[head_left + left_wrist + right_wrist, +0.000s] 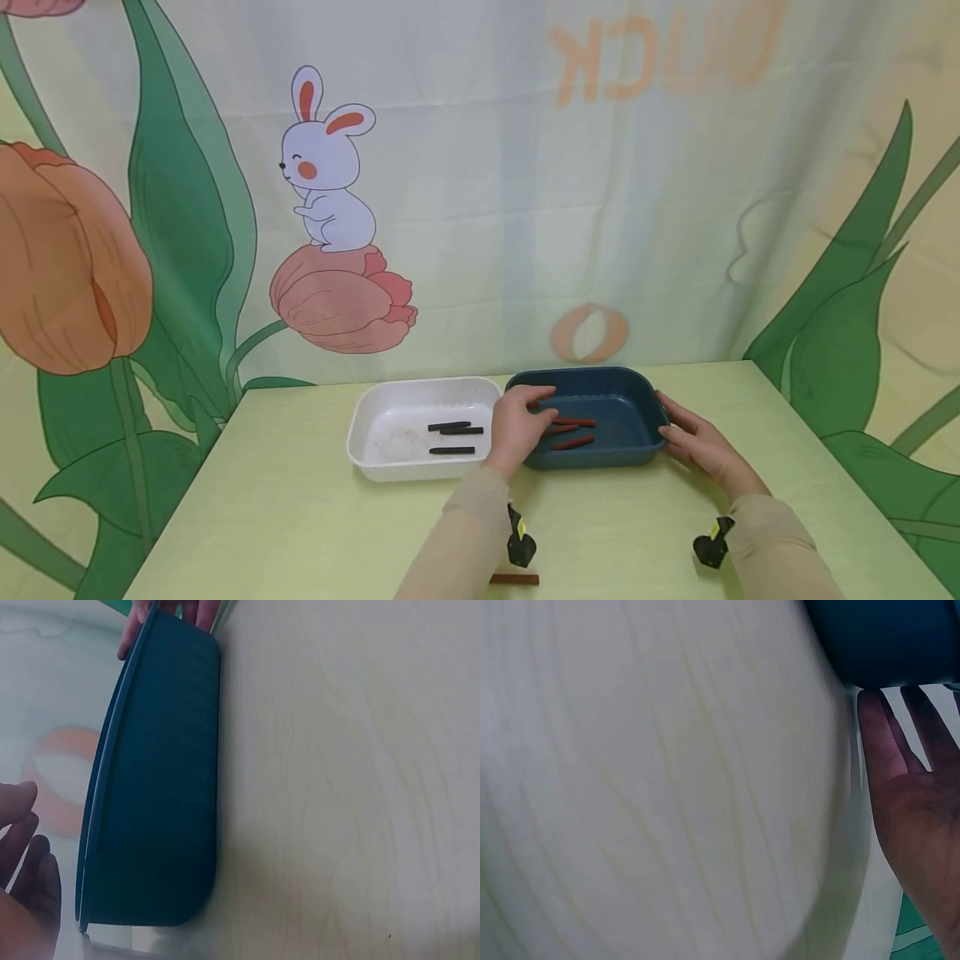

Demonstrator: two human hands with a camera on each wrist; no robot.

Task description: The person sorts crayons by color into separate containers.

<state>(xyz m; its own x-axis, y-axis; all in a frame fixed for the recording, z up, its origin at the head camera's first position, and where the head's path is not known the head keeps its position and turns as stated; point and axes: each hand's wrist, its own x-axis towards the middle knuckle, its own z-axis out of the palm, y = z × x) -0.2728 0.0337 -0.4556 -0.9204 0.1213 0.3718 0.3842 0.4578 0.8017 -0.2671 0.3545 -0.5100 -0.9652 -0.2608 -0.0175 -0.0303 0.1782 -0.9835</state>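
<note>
A dark blue tray point(618, 458) stands on the table, holding red-brown crayon-like sticks point(573, 442). Over its left end is my left hand point(519, 425), thumb and fingers loosely bent and apart. The left wrist view shows that hand point(26, 874) beside the rim with nothing visible between its fingertips. My right hand point(701, 446) touches the tray's right end, and in the right wrist view its fingers reach fairly straight to the blue wall point(900, 645). A white tray point(390, 472) sits close on the left with several black sticks point(452, 451) inside.
Another red-brown stick point(516, 579) lies near the table's front, beside the left sleeve point(465, 533). A printed curtain point(480, 208) hangs behind the table point(300, 517). Black wrist devices point(521, 540) show below both hands.
</note>
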